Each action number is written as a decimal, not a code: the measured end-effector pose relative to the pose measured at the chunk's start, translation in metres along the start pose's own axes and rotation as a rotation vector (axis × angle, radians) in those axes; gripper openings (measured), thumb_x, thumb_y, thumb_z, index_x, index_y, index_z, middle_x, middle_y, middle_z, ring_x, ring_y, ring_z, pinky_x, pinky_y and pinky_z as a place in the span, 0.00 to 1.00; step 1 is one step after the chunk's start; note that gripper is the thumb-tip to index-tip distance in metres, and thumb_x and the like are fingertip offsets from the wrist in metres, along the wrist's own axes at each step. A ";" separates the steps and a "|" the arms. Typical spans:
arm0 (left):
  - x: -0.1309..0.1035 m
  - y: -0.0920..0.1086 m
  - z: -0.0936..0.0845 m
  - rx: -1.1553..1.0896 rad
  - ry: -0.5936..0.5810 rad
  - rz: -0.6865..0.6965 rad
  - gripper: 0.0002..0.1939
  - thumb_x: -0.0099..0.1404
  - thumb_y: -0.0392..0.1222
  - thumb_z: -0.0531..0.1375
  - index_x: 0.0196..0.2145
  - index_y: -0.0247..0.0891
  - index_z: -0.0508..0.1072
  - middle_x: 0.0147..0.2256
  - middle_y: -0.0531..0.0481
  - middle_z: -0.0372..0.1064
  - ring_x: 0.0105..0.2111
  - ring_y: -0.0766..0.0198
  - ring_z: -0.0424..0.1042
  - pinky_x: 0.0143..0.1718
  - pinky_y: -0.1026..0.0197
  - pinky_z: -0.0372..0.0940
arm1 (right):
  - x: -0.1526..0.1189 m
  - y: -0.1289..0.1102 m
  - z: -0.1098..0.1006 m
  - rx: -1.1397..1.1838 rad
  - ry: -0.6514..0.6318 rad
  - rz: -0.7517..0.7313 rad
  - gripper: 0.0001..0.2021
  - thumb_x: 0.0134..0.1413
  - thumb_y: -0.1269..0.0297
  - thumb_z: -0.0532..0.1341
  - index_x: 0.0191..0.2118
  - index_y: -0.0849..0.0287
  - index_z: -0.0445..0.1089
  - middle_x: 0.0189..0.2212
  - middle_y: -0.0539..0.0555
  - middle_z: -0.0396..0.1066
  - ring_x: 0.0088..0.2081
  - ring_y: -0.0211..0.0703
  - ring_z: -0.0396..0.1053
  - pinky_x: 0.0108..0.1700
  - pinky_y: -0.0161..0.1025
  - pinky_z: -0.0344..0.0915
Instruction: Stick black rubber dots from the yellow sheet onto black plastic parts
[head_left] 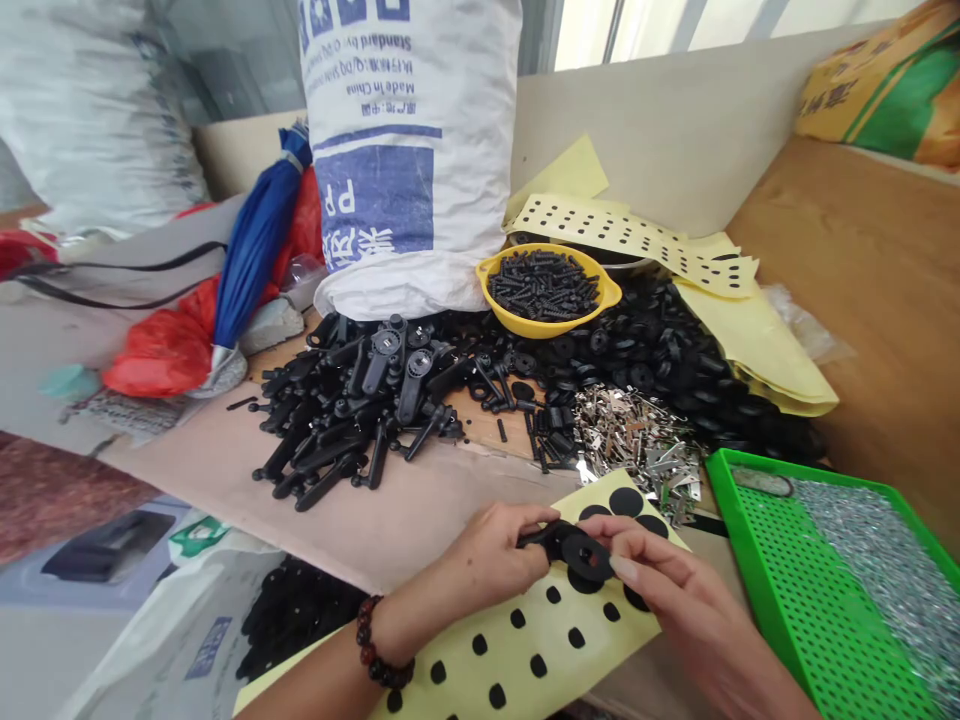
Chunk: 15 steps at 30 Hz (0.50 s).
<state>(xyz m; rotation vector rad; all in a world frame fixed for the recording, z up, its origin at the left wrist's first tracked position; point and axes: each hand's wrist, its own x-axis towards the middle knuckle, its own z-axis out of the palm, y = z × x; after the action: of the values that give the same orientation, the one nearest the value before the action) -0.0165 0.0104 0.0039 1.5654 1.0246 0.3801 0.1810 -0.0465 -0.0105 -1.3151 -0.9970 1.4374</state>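
Observation:
Over a yellow sheet (525,640) dotted with black pads, my left hand (499,560), with a beaded bracelet at its wrist, grips a black plastic part (555,538). A round black disc (587,555) with a hole in its middle is at the right end of that part. The fingers of my right hand (664,575) pinch the disc's right edge. Larger round black pads (625,501) show on the sheet just behind the hands. Whether the disc is joined to the part cannot be made out.
Black parts (360,410) lie piled behind my left hand, beside metal pieces (637,440) and black discs (675,350). A yellow bowl (536,325) holds black screws. A green tray (795,600) with small metal bits stands right; a white sack (465,150) stands behind.

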 end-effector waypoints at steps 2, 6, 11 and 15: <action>-0.003 0.008 -0.002 0.059 0.026 0.058 0.20 0.55 0.34 0.52 0.43 0.35 0.76 0.30 0.54 0.71 0.27 0.68 0.63 0.26 0.68 0.57 | -0.001 0.001 0.000 -0.004 0.000 0.011 0.16 0.46 0.50 0.65 0.20 0.57 0.69 0.44 0.60 0.74 0.46 0.59 0.69 0.43 0.46 0.66; -0.004 0.015 -0.004 0.111 0.028 0.093 0.21 0.53 0.32 0.50 0.41 0.36 0.77 0.31 0.54 0.73 0.28 0.67 0.64 0.29 0.67 0.57 | -0.003 0.001 -0.001 -0.012 0.026 0.003 0.16 0.46 0.50 0.65 0.20 0.57 0.69 0.44 0.61 0.74 0.45 0.59 0.70 0.41 0.45 0.67; -0.004 0.012 -0.001 0.147 0.034 0.076 0.21 0.53 0.33 0.50 0.41 0.34 0.76 0.28 0.54 0.70 0.26 0.67 0.61 0.27 0.67 0.56 | 0.000 0.001 0.001 -0.026 0.026 -0.011 0.16 0.46 0.50 0.66 0.20 0.57 0.69 0.40 0.59 0.74 0.41 0.55 0.70 0.36 0.42 0.67; -0.006 0.015 -0.001 0.139 0.011 0.095 0.19 0.54 0.33 0.50 0.38 0.34 0.76 0.27 0.55 0.67 0.26 0.68 0.60 0.26 0.68 0.54 | 0.001 0.001 0.003 -0.042 0.026 -0.039 0.16 0.46 0.51 0.65 0.20 0.57 0.69 0.39 0.58 0.73 0.40 0.53 0.69 0.36 0.41 0.66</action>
<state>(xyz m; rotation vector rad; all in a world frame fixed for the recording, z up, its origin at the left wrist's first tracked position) -0.0142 0.0071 0.0197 1.7429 1.0056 0.3903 0.1777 -0.0458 -0.0113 -1.3343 -1.0348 1.3737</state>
